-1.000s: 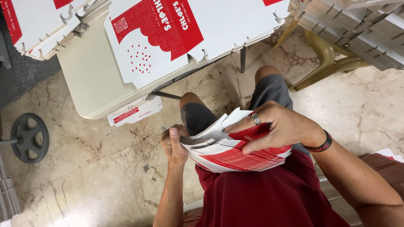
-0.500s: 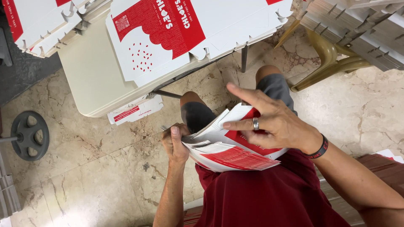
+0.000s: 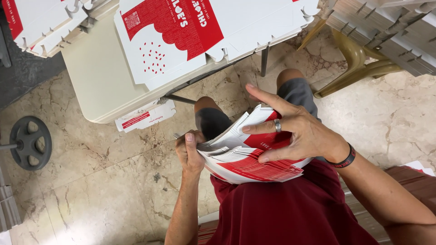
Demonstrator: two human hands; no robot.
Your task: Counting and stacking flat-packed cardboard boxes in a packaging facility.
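Two hands on one stack of flat box blanks [image 3: 247, 154] over the lap | left hand [image 3: 190, 152] grip pinching its edge | right hand [image 3: 295, 131] spread flat on top | blanks unfolded, more on tabletop [image 3: 97, 77] and one fallen blank [image 3: 144, 116] on floor

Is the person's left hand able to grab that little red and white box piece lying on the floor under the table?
Probably not right away. The left hand is gripping the edge of the stack of flat boxes on the lap, so it is busy. The floor piece lies apart, with nothing blocking it.
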